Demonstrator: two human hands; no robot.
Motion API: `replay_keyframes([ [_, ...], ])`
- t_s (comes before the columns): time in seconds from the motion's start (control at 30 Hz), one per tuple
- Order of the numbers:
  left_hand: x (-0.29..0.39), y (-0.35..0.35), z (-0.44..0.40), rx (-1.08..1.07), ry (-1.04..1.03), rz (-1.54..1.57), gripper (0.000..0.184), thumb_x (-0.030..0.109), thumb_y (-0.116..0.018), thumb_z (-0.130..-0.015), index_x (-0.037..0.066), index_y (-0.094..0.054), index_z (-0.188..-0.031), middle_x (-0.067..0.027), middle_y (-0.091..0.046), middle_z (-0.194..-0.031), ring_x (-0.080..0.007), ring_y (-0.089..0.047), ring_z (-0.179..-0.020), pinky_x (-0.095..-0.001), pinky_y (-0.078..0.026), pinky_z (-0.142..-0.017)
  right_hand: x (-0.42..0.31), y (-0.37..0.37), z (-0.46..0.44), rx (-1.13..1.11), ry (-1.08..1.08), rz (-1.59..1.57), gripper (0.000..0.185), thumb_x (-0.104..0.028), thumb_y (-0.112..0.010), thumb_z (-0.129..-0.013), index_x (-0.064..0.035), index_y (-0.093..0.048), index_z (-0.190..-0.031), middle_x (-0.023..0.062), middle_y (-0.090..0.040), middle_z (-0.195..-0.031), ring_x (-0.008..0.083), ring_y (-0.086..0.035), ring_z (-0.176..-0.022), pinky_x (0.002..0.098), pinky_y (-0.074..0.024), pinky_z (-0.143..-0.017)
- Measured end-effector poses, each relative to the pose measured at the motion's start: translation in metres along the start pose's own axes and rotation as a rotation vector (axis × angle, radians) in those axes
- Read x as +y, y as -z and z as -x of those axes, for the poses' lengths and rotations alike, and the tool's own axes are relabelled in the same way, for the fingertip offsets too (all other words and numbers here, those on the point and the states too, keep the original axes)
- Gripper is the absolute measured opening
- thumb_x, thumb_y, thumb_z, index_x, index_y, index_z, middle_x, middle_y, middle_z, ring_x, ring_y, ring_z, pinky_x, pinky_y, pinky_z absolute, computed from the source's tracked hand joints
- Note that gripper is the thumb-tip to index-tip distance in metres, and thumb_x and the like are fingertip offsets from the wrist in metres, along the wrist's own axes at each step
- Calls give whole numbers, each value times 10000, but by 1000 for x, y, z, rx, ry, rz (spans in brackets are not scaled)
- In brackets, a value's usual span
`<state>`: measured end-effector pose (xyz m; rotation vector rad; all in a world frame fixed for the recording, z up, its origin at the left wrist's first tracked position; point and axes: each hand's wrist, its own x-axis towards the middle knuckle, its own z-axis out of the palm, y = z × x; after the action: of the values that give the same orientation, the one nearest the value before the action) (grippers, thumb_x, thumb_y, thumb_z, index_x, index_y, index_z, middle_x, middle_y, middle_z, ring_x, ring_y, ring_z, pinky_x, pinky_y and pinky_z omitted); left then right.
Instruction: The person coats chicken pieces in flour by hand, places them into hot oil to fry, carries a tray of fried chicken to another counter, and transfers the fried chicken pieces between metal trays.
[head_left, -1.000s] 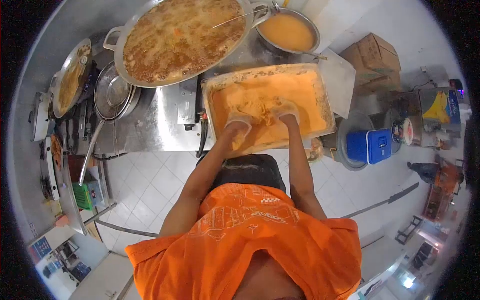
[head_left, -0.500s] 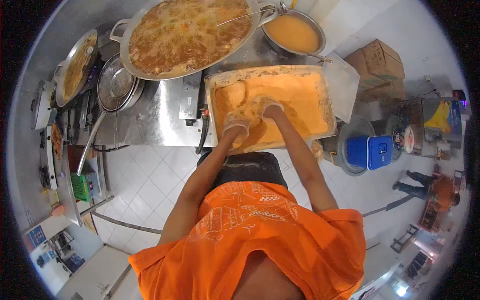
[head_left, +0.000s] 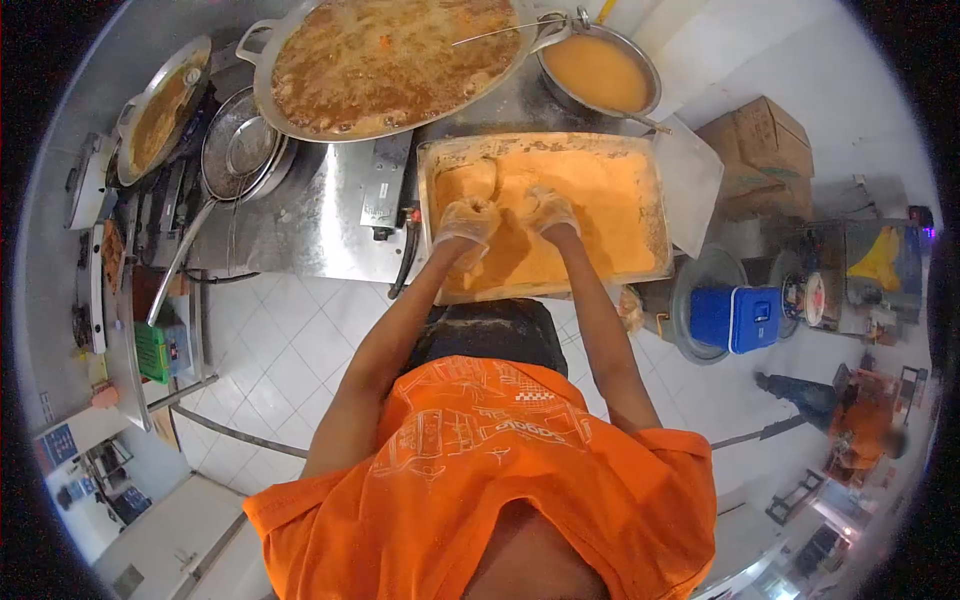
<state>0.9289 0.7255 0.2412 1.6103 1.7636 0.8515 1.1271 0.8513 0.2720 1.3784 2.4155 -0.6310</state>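
Note:
A rectangular tray (head_left: 655,215) of orange breading powder (head_left: 600,190) stands in front of me on the counter. My left hand (head_left: 468,222), in a clear plastic glove, is over the tray's left part with its fingers curled closed. To its right, my right hand (head_left: 551,210) is gloved too and curled into a fist just above the powder. Whatever either fist holds, if anything, is hidden by the fingers. A curved rim (head_left: 494,178) shows in the powder beyond my left hand. Darker hollows mark the powder between the hands.
A large pan of bubbling oil (head_left: 390,70) sits behind the tray, with a bowl of orange liquid (head_left: 597,75) to its right. Strainers (head_left: 240,150) and another pan (head_left: 165,115) are at left. A blue cooler (head_left: 737,318) stands at right; another person (head_left: 860,420) is farther off.
Both hands have come up out of the powder, their fingers now curled shut. The powder that covered them has dropped away. The person in the distance has shifted.

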Motion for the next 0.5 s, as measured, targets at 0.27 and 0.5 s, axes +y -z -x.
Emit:
replay_keyframes([
  [0.27, 17, 30, 5, 76, -93, -176, 227, 231, -563, -783, 130, -627, -975, -95, -641, -955, -301, -613, -871, -443, -478, -753, 57, -46, -14, 348, 166, 142, 436, -386, -525, -886, -123, -576, -1231, 80, -547, -1308, 243, -486, -1222, 360, -358, -1050],
  [0.5, 25, 63, 8, 8, -239, -224, 194, 237, -549, -802, 99, -612, -924, -130, -628, -917, -300, -619, -832, -429, -487, -714, 16, 6, 31, 266, 146, 158, 350, -279, -490, -915, -175, -589, -1234, 71, -541, -1320, 260, -494, -1210, 382, -361, -1046],
])
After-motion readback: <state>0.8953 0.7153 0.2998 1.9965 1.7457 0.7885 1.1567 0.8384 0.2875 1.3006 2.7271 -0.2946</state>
